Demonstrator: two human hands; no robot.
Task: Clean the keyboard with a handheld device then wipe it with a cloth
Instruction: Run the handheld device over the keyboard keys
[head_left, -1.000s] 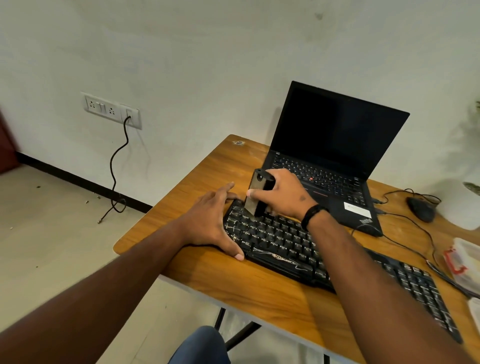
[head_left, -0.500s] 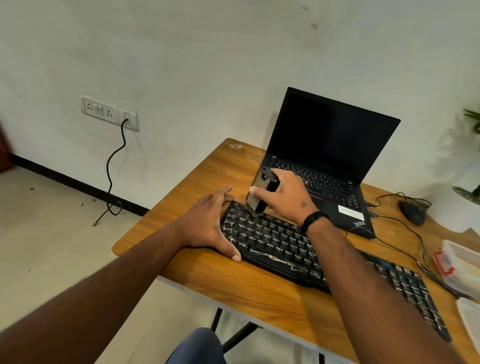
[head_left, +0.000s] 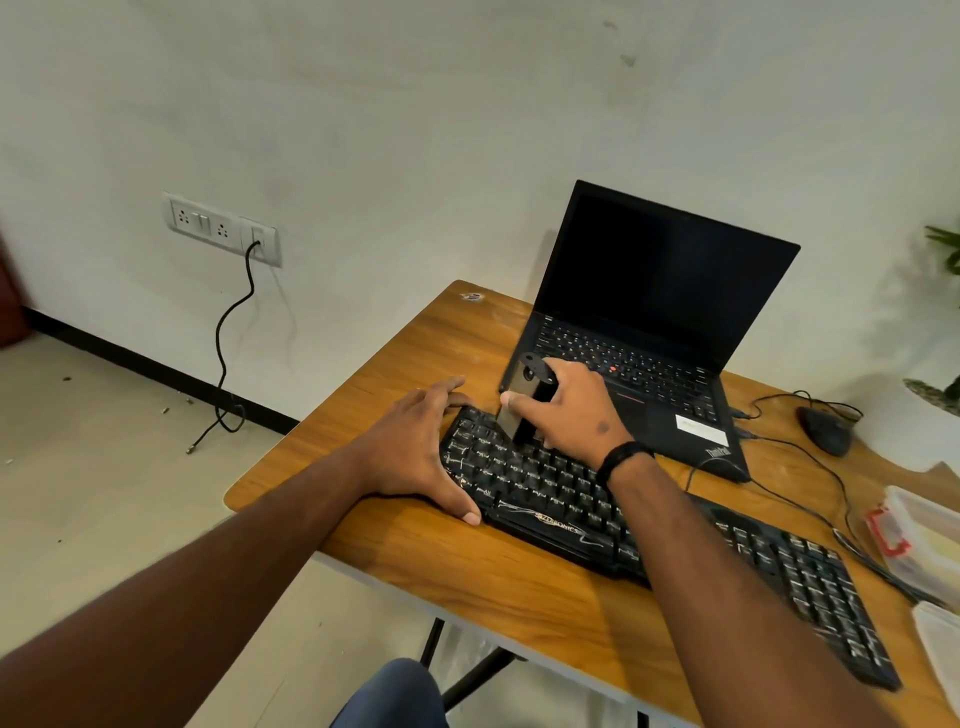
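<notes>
Two hands work here: the right hand (head_left: 569, 410) grips the light, rigid handheld device (head_left: 522, 402) mid-body, nose on the keyboard (head_left: 545, 493) at its far left corner; the left hand (head_left: 415, 447), fingers spread, steadies the keyboard on the worktop (head_left: 467, 561).

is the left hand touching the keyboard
Touching. The head view shows the left hand braced against the keyboard's left end, thumb on its front corner.
</notes>
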